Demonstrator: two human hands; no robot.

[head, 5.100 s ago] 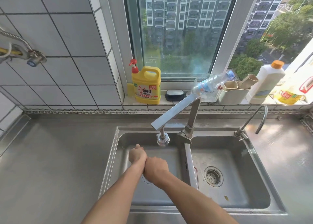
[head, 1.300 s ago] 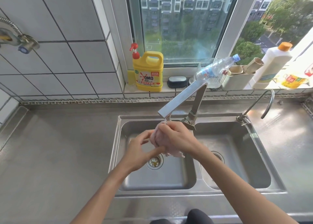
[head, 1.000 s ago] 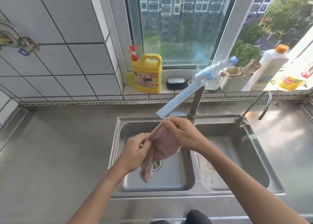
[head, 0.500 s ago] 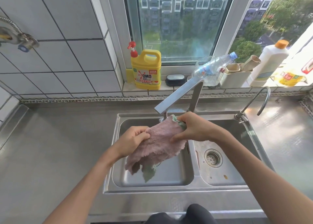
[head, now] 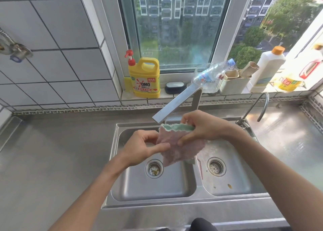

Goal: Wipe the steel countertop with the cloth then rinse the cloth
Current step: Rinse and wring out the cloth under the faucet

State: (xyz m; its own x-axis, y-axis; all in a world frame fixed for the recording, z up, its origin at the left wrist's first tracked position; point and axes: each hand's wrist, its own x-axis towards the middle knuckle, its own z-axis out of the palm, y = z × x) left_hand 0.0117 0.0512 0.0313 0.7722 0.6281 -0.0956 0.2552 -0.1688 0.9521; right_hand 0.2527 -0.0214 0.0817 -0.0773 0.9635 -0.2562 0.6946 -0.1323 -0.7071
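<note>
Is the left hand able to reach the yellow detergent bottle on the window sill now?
Probably yes: the yellow detergent bottle stands unobstructed behind bare steel counter, but the left hand first must release the pink-and-green cloth.

Camera inventory, one item: I have a single head-worn wide-angle view, with no second view to share any part of the scene. It looks forward and steeply down from above the near edge of the steel countertop [head: 52,160]. I see the double sink [head: 111,162] close below, centre frame, and both forearms enter from the bottom edge toward it. The far field takes in the tiled wall [head: 52,38] at left and the window [head: 174,26] straight ahead, with its sill across the upper half. Straight lines bow toward the frame edges. At the bottom edge, something dark [head: 202,224] shows directly beneath me.
</note>
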